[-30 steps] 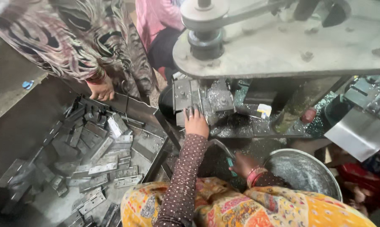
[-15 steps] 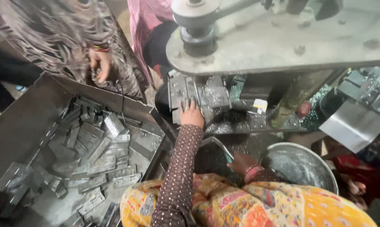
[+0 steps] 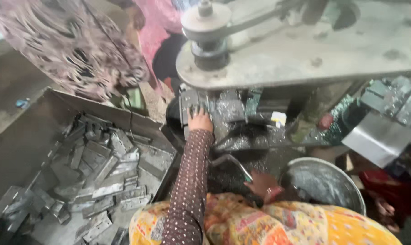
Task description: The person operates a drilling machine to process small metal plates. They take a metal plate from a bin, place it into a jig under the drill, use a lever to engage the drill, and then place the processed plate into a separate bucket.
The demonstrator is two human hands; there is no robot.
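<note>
My left hand (image 3: 199,120) reaches forward in a brown dotted sleeve, and its spread fingertips rest on a grey metal piece (image 3: 189,100) at the die of a press machine (image 3: 305,50). Whether the fingers pinch the piece is hidden. My right hand (image 3: 262,182) sits low by my lap, closed around the green-tipped end of a bent metal lever (image 3: 230,160). A yellow patterned cloth (image 3: 260,224) covers my knees.
At the left, an open steel bin (image 3: 24,140) holds several flat grey hinge-like plates (image 3: 105,181). A round metal bowl (image 3: 323,181) stands at the right. Another person in patterned clothing (image 3: 74,50) stands behind the bin. A folded metal sheet (image 3: 378,138) lies far right.
My left hand stays at the die and my right stays on the lever. The other person's hand at the bin's rim has gone from view; the view has shifted slightly.
</note>
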